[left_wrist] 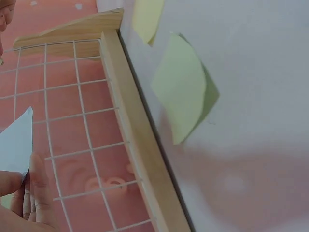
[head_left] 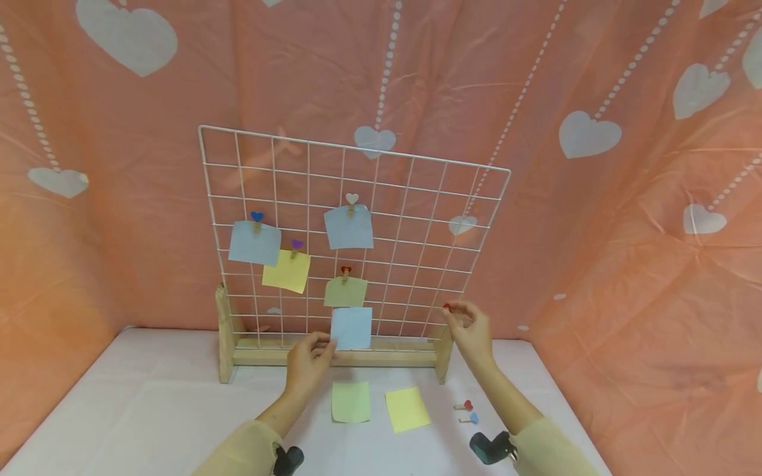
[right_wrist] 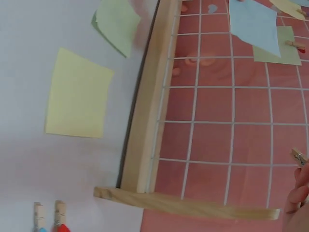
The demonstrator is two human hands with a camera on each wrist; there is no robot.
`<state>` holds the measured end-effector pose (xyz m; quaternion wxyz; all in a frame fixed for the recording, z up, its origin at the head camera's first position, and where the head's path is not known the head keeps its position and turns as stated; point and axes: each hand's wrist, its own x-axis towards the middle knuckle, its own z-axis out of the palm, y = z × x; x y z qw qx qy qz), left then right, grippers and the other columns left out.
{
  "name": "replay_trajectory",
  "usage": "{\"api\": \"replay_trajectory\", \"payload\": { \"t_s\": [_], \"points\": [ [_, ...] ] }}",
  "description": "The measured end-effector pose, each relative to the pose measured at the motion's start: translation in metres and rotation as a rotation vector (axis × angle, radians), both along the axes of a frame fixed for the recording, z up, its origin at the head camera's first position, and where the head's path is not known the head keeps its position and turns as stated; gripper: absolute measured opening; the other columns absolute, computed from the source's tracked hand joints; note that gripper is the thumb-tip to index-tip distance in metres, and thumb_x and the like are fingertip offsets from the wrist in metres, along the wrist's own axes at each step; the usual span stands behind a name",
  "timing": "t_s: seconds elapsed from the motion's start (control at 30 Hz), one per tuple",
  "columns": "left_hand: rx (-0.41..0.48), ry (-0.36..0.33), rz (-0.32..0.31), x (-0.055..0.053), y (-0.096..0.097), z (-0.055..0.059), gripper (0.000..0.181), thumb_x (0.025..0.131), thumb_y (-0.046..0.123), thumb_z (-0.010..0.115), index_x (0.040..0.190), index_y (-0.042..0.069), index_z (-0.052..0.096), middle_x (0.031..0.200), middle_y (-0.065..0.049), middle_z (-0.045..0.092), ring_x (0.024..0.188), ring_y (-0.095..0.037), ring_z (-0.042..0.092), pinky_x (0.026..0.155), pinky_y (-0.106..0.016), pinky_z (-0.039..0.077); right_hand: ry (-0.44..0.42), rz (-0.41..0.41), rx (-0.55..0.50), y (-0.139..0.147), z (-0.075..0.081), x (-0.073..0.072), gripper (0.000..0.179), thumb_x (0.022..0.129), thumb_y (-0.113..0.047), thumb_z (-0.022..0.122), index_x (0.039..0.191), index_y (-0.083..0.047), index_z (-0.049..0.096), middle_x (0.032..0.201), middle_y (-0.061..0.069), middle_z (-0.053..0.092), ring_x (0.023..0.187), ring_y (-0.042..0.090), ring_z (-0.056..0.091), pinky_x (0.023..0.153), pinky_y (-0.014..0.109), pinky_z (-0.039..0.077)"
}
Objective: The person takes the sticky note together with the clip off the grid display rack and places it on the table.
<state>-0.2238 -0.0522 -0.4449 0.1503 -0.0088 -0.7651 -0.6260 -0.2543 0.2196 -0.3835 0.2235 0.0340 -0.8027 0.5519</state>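
My left hand (head_left: 311,360) pinches a light blue sticky note (head_left: 352,328) by its lower left corner, in front of the lower part of a white wire grid (head_left: 411,231). In the left wrist view the thumb and fingers lie on either side of that note (left_wrist: 14,147). My right hand (head_left: 473,334) is near the grid's lower right side and pinches a small wooden clothespin (right_wrist: 298,157) with a red heart on it. Just above the held note, a green sticky note (head_left: 345,292) hangs from the grid under a red-heart clothespin (head_left: 346,272).
Two blue notes and a yellow note (head_left: 287,272) hang higher on the grid by heart clothespins. A wooden stand (head_left: 333,357) carries the grid. On the white table (head_left: 161,396) lie a green note (head_left: 350,402), a yellow note (head_left: 407,409) and two clothespins (head_left: 467,418), red and blue.
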Motion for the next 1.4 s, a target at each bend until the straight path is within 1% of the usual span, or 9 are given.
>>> {"api": "replay_trajectory", "payload": {
  "t_s": [0.17,0.37,0.6,0.7,0.77,0.83,0.93,1.07,1.4],
  "points": [
    [0.023,-0.027,0.008,0.005,-0.007,-0.007,0.016,0.091,0.0,0.06,0.101,-0.012,0.061,0.087,-0.026,0.068,0.069,-0.029,0.07,0.059,-0.022,0.057,-0.028,-0.02,0.016,0.007,-0.01,0.003,0.023,0.087,-0.009,0.07,0.105,0.006,0.065,0.107,0.026,0.065,0.041,0.003,0.051,0.043,0.014,0.044],
    [0.026,-0.024,0.012,0.006,-0.013,-0.015,0.013,0.09,-0.002,0.061,0.099,-0.012,0.062,0.084,-0.025,0.068,0.062,-0.017,0.068,0.057,-0.02,0.056,-0.032,-0.043,0.049,0.015,-0.023,0.005,0.021,0.087,-0.008,0.07,0.103,0.004,0.066,0.107,0.025,0.067,0.039,0.003,0.049,0.04,0.015,0.039],
    [-0.021,-0.03,0.019,0.011,-0.018,-0.02,0.014,0.091,0.002,0.061,0.099,-0.01,0.063,0.085,-0.023,0.068,0.065,-0.022,0.068,0.056,-0.018,0.053,-0.063,-0.08,0.057,0.022,-0.034,0.01,0.021,0.086,-0.008,0.07,0.103,0.004,0.067,0.097,0.024,0.068,0.041,0.002,0.049,0.041,0.017,0.041],
    [-0.033,-0.035,0.024,0.012,-0.019,-0.022,0.016,0.091,0.002,0.062,0.099,-0.011,0.063,0.084,-0.023,0.068,0.063,-0.02,0.068,0.056,-0.018,0.053,-0.101,-0.11,0.069,0.027,-0.039,0.014,0.021,0.086,-0.01,0.071,0.104,0.001,0.067,0.098,0.021,0.067,0.04,0.001,0.048,0.04,0.017,0.037],
    [-0.038,-0.049,0.029,0.013,-0.02,-0.024,0.016,0.091,0.003,0.062,0.1,-0.011,0.064,0.085,-0.022,0.069,0.064,-0.022,0.068,0.056,-0.018,0.053,-0.127,-0.125,0.072,0.031,-0.043,0.016,0.022,0.086,-0.011,0.071,0.104,0.001,0.067,0.099,0.021,0.067,0.04,0.0,0.047,0.039,0.017,0.033],
    [-0.052,-0.067,0.038,0.014,-0.022,-0.026,0.017,0.09,0.003,0.063,0.101,-0.011,0.064,0.086,-0.021,0.069,0.065,-0.023,0.068,0.056,-0.018,0.052,-0.148,-0.133,0.078,0.035,-0.047,0.019,0.023,0.086,-0.012,0.071,0.105,0.001,0.067,0.102,0.021,0.067,0.04,0.0,0.046,0.039,0.017,0.032],
    [-0.073,-0.1,0.055,0.016,-0.024,-0.029,0.017,0.091,0.004,0.062,0.101,-0.009,0.065,0.088,-0.02,0.069,0.066,-0.025,0.068,0.056,-0.018,0.052,-0.163,-0.136,0.072,0.039,-0.052,0.022,0.023,0.086,-0.011,0.071,0.105,0.002,0.066,0.102,0.022,0.066,0.04,0.001,0.046,0.04,0.017,0.034],
    [-0.072,-0.121,0.063,0.019,-0.028,-0.032,0.015,0.091,0.004,0.062,0.1,-0.007,0.065,0.089,-0.019,0.069,0.065,-0.023,0.068,0.056,-0.018,0.051,-0.165,-0.144,0.077,0.043,-0.057,0.026,0.021,0.087,-0.012,0.071,0.103,0.001,0.067,0.101,0.022,0.067,0.039,0.001,0.047,0.04,0.017,0.035],
    [-0.056,-0.15,0.07,0.023,-0.036,-0.038,0.018,0.091,0.003,0.061,0.105,-0.009,0.064,0.089,-0.019,0.069,0.062,-0.018,0.067,0.053,-0.019,0.052,-0.18,-0.179,0.129,0.052,-0.07,0.035,0.021,0.086,-0.014,0.072,0.102,-0.001,0.068,0.1,0.02,0.069,0.038,0.001,0.047,0.041,0.017,0.036]
  ]
}}
